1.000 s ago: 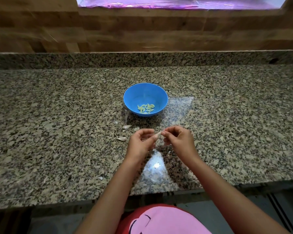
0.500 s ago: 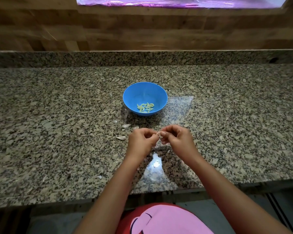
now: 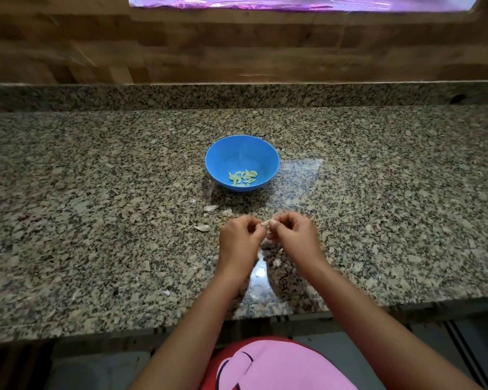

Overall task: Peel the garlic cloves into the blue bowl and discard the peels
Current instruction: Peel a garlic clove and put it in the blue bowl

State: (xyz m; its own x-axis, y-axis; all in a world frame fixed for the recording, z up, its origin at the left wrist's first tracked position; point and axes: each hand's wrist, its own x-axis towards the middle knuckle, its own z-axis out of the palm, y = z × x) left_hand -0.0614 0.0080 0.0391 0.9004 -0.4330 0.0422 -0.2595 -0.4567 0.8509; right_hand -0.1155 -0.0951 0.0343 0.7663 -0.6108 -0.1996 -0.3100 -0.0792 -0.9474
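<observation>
- Speckled grey-and-tan polished granite countertop (image 3: 96,220) fills most of the view, with glossy glare patches near the middle.
- Brown wooden plank wall (image 3: 237,52) runs across at 12 o'clock, behind a low granite upstand.
- Pink cloth garment (image 3: 279,367) shows at 6 o'clock, below the counter edge.
- Round, smooth blue plastic bowl (image 3: 237,153) stands upright just above centre.
- Left hand (image 3: 238,243) and right hand (image 3: 295,237) meet at 6 o'clock of the bowl, fingers curled, fingertips pinching one thing between them.
- Small heap of pale yellow-green, crescent-shaped peeled garlic cloves (image 3: 243,177) lies in the bowl's bottom.
- Two pale, curved garlic pieces (image 3: 210,208) lie on the counter at 7 o'clock of the bowl; skins or whole cloves, unclear.
- Small whitish garlic clove (image 3: 265,223) is held between both hands' fingertips, mostly hidden.
</observation>
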